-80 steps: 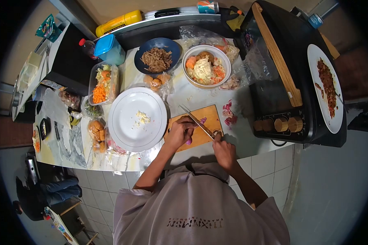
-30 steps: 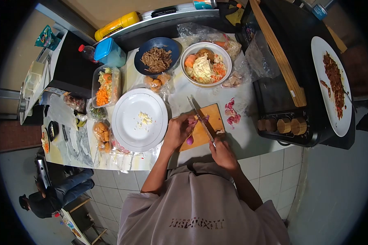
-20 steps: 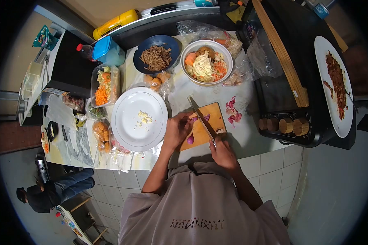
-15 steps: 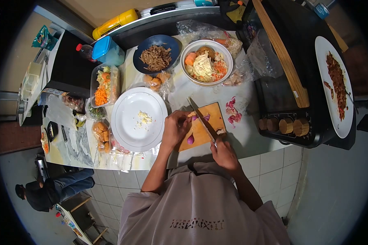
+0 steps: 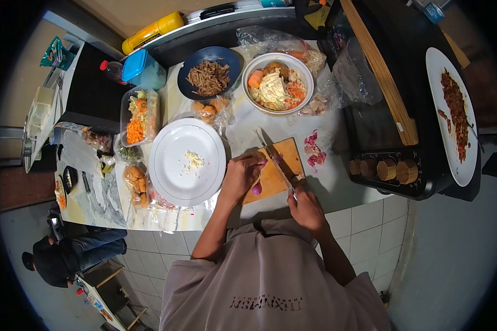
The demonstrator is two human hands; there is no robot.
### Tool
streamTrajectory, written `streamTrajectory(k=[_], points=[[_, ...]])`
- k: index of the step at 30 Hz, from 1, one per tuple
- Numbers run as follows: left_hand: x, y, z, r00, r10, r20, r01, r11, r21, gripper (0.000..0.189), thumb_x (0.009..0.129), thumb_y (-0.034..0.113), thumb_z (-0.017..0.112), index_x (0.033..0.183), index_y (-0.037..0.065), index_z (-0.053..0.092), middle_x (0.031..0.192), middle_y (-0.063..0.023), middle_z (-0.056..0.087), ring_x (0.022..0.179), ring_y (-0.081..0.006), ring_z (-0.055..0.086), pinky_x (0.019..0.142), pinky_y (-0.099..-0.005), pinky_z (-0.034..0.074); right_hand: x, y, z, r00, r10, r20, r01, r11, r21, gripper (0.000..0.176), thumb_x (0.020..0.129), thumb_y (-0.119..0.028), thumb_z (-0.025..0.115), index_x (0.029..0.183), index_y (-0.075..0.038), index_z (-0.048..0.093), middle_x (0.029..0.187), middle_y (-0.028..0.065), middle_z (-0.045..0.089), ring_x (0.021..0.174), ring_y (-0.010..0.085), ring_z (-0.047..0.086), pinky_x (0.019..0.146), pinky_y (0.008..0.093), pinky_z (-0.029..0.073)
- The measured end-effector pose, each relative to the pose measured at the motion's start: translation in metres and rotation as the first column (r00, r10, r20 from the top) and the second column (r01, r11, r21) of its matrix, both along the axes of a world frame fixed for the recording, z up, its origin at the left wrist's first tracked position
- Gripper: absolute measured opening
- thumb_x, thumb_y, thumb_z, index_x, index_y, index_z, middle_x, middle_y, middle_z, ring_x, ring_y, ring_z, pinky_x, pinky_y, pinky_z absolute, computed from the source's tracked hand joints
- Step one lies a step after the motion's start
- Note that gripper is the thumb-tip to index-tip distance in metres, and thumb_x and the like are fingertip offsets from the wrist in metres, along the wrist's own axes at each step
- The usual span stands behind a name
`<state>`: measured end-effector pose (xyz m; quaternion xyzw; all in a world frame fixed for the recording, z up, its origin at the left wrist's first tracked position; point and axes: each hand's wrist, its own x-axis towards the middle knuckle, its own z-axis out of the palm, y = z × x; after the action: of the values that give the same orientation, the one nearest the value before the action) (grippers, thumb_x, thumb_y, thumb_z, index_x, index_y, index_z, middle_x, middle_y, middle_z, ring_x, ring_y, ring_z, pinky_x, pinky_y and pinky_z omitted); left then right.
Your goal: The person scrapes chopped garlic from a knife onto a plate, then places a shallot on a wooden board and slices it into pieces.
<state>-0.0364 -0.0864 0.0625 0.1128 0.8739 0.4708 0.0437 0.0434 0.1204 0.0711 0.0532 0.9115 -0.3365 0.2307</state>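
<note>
Slicing an onion point(image 5: 263, 161) on a board point(image 5: 290, 156): left hand point(image 5: 242, 176) pinches it, right hand point(image 5: 306, 207) grips knife point(image 5: 268, 150); keep fingertips point(image 5: 254, 162) tucked.

A marble-patterned counter point(image 5: 96, 201) with a white-tiled front point(image 5: 364, 223) runs beneath a tan wall point(image 5: 121, 11). A dark raised ledge point(image 5: 232, 30) lines its back edge, and a black cooktop point(image 5: 370, 129) (wooden knobs in a row along its front) stands at one end. Below lies a grey floor point(image 5: 458, 259), where another person point(image 5: 66, 254) in a dark top and jeans sits beside a piece of wooden furniture point(image 5: 102, 273); light falls from above, bright on the counter, dim toward the edges.
</note>
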Motion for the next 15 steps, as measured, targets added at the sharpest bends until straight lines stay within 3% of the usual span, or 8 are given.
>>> streamTrajectory(k=[4,10,13,15], points=[[-0.003,-0.005,-0.004,0.999,-0.040,-0.028,0.037,0.995,-0.088,0.019,0.078,-0.001,0.070,0.097,0.001,0.073,0.087,-0.0170,0.069,0.075,-0.0343,0.067,0.068,-0.0392,0.053,-0.003,-0.001,0.001,1.000,-0.010,-0.008,0.010,1.000,0.010,0.026,0.097,-0.025,0.053,0.101,0.000,0.055,0.089,0.0286,0.063,0.089,0.0506,0.058,0.080,0.0591,0.045],[0.000,-0.002,-0.005,1.000,-0.014,-0.010,0.015,0.999,0.031,0.023,0.075,-0.006,0.066,0.097,-0.001,0.073,0.084,-0.0183,0.066,0.073,-0.0354,0.064,0.067,-0.0402,0.051,-0.004,0.000,0.002,1.000,0.009,0.019,-0.009,1.000,-0.008,0.026,0.098,-0.024,0.051,0.104,0.001,0.053,0.089,0.0297,0.063,0.090,0.0521,0.058,0.080,0.0605,0.044],[0.002,0.000,-0.008,1.000,0.011,0.025,-0.011,0.999,0.032,0.023,0.075,-0.007,0.064,0.094,0.000,0.074,0.081,-0.0175,0.067,0.073,-0.0344,0.065,0.067,-0.0389,0.051,-0.005,-0.001,-0.001,0.996,0.031,0.085,-0.027,0.999,-0.043,0.032,0.100,-0.031,0.048,0.106,0.000,0.054,0.091,0.0318,0.061,0.089,0.0523,0.059,0.081,0.0595,0.046],[0.003,0.000,-0.015,0.996,0.001,-0.088,0.004,0.998,0.056,0.023,0.074,-0.007,0.064,0.092,0.001,0.075,0.080,-0.0151,0.068,0.073,-0.0320,0.066,0.067,-0.0381,0.052,-0.006,-0.007,0.002,0.994,0.017,0.105,-0.010,0.998,-0.062,0.027,0.099,-0.026,0.051,0.105,0.001,0.051,0.090,0.0325,0.061,0.091,0.0530,0.057,0.078,0.0601,0.045]])
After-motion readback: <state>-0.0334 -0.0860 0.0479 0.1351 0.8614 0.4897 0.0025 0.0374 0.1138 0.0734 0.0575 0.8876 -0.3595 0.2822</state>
